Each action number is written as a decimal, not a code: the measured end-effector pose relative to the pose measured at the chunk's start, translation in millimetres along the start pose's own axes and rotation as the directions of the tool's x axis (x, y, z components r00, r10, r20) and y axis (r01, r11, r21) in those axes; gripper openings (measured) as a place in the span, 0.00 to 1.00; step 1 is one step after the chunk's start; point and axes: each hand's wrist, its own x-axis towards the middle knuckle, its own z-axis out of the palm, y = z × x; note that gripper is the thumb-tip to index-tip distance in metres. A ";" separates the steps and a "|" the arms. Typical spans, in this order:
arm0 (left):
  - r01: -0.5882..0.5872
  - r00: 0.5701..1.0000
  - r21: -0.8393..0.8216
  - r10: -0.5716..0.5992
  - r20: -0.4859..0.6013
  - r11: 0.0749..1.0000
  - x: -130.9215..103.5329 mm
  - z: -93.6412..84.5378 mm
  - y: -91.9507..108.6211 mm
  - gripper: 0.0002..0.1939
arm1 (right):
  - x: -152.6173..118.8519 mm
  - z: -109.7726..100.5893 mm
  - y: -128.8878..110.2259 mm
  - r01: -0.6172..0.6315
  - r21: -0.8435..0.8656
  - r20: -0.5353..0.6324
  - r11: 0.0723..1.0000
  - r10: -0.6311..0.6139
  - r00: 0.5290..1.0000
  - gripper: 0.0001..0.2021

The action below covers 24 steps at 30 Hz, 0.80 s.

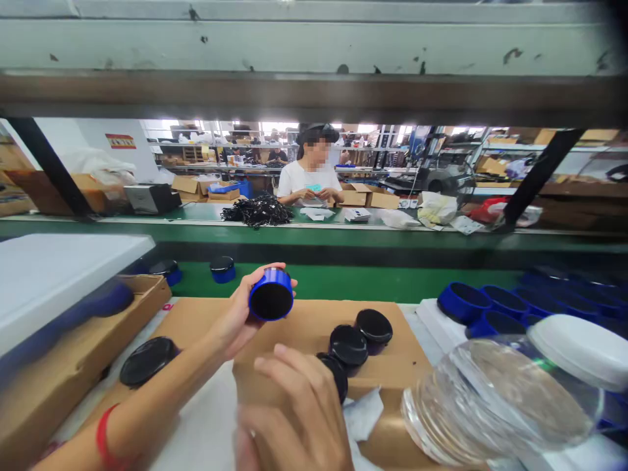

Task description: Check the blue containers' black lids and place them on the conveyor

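Note:
In my left hand [238, 324] is a short blue cylinder [271, 299] with a black round face tilted toward me. The fingers wrap around its far side and top. Lower down, my right hand [301, 412] is slightly blurred, its fingers bent and apart with nothing visible in them. Just past it stand black-topped round units [348, 348] on a cardboard sheet [304, 320]; my right hand partly hides the nearest. Left of my forearm lies another black-topped round unit [148, 361]. A crumpled white piece [366, 413] rests beside my right hand.
A clear plastic jar [490, 399] with a white lid is at front right. Behind it are several blue cylinders [505, 301]. At left, a white panel [63, 261] overhangs a cardboard box [137, 301]. More cylinders sit on the green surface [314, 278]. Across, a person [311, 173] works.

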 end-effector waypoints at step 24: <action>-0.161 0.982 0.969 0.068 0.177 -0.186 47.1 -16.3 -5.1 0.35 | -13.0 18.4 4.0 0.143 -0.001 -0.067 0.990 -0.143 0.987 0.25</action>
